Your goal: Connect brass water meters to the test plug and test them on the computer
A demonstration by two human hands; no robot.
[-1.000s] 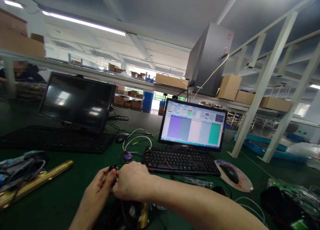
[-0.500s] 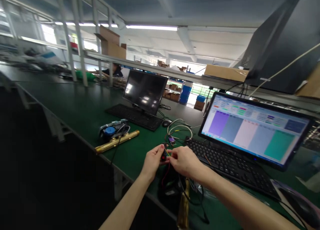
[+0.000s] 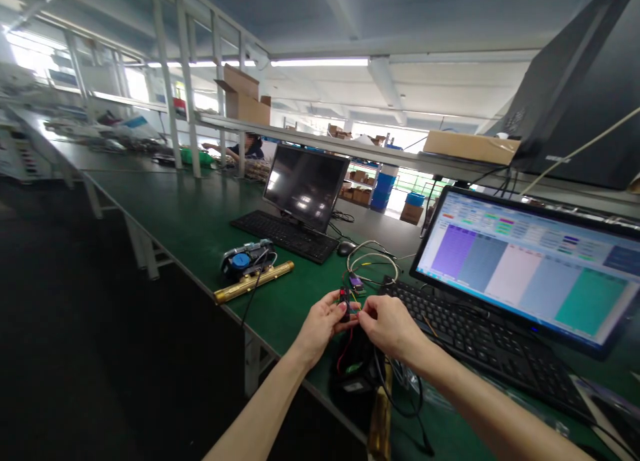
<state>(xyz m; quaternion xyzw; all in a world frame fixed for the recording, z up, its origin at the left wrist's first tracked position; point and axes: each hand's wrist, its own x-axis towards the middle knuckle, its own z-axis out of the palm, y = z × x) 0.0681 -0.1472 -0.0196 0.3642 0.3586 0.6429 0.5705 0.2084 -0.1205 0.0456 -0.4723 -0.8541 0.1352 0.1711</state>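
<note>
My left hand [image 3: 323,324] grips a small black connector block [image 3: 345,303] with a red part on it, thumb on one side and fingers on the other. Close beside it, my right hand [image 3: 387,321] pinches a thin yellow-green wire [image 3: 357,303] that runs to the block. Below both hands stands a black device housing [image 3: 355,367], a red wire rising from it, on a brass pipe [image 3: 381,414]. Black cable loops hang at its right. Just beyond my fingers lies a purple serial connector [image 3: 356,282] on a coiled grey cable [image 3: 373,247].
A second meter with a blue round cap [image 3: 241,261] and brass pipe [image 3: 255,282] lies to the left. A dark monitor [image 3: 306,186], its keyboard [image 3: 285,236], a lit monitor [image 3: 525,267] and another keyboard [image 3: 480,344] occupy the green bench [image 3: 170,207]. One person sits behind the shelf posts.
The view has shifted left, so the scene sits further right. My left hand has turned the black block, bringing its red part to the top. The right hand keeps its pinch close by.
</note>
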